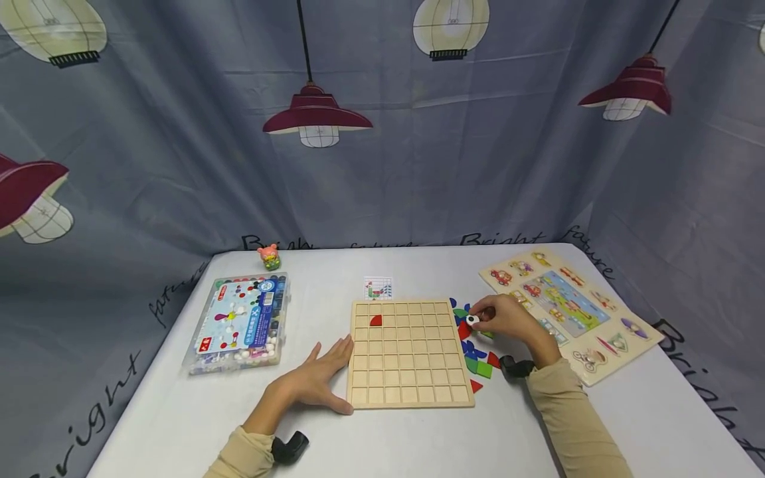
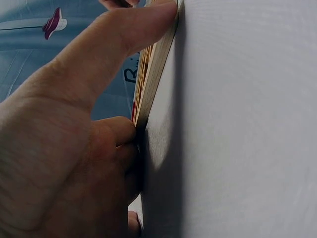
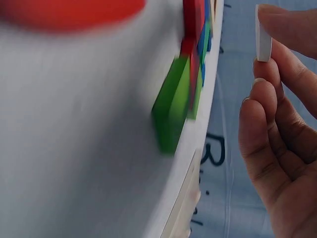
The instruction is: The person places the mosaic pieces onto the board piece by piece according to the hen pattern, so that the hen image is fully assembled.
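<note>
A wooden grid board [image 1: 412, 362] lies on the white table, with one red quarter-round piece [image 1: 376, 320] in a cell near its upper left. Spread along the board's left edge, my left hand [image 1: 319, 378] touches it with thumb and fingers; the thumb presses the rim [image 2: 157, 64] in the left wrist view. Beyond the right edge, my right hand [image 1: 505, 317] pinches a small white piece with a black dot [image 1: 473, 320], seen side-on as a thin white slab in the right wrist view. Beneath and around it lie loose red, blue and green pieces [image 1: 484, 369].
A small pattern card [image 1: 378, 288] lies behind the board. To the left are a clear plastic case of coloured beads [image 1: 239, 318] and a pink-and-green figurine [image 1: 269, 257]. A wooden picture puzzle [image 1: 570, 312] lies to the right, close to the right forearm.
</note>
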The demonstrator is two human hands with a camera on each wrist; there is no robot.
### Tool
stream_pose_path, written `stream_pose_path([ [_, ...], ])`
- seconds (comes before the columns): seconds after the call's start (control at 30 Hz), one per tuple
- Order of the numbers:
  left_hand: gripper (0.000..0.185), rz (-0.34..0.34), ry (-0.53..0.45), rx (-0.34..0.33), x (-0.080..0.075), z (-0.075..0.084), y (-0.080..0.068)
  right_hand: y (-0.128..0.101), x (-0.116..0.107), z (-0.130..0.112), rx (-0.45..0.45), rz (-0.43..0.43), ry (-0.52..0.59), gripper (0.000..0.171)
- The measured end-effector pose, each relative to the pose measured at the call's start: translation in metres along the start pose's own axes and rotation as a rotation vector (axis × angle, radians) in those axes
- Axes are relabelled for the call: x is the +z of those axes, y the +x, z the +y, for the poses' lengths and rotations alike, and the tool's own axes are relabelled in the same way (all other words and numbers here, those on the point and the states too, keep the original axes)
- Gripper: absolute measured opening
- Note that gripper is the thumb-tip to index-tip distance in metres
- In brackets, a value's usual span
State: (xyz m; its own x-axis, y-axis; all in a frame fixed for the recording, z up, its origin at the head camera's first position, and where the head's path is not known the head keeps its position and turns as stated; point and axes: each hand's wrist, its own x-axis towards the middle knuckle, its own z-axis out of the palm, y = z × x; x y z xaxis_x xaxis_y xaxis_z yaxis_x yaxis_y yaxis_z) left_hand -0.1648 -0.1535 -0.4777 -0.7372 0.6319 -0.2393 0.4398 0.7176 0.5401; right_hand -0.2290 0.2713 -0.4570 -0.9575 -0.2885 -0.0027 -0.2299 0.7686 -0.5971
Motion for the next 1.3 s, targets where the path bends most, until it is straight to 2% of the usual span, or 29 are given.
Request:
stream_pose_path([
  [0.17, 0.122, 0.001, 0.002, -0.011, 0.001, 0.000, 0.001, 0.006, 0.005, -0.012, -0.032, -0.006, 0.013, 0.022],
  [0.37, 0.122, -0.001, 0.003, -0.014, 0.002, -0.002, -0.001, 0.013, 0.014, -0.029, -0.112, 0.009, -0.007, 0.020],
  [0.8, 0.122, -0.007, 0.000, -0.011, 0.000, -0.001, -0.001, 0.033, 0.032, -0.078, -0.197, -0.097, 0.022, 0.019],
  [1.07, 0.121, -0.014, 0.000, -0.002, 0.003, -0.002, 0.000, 0.040, 0.047, -0.094, -0.228, -0.147, 0.022, 0.018],
  [1.3, 0.121, -0.010, 0.010, -0.006, 0.000, 0.000, 0.000, 0.052, 0.060, -0.109, -0.238, -0.178, -0.011, 0.016],
])
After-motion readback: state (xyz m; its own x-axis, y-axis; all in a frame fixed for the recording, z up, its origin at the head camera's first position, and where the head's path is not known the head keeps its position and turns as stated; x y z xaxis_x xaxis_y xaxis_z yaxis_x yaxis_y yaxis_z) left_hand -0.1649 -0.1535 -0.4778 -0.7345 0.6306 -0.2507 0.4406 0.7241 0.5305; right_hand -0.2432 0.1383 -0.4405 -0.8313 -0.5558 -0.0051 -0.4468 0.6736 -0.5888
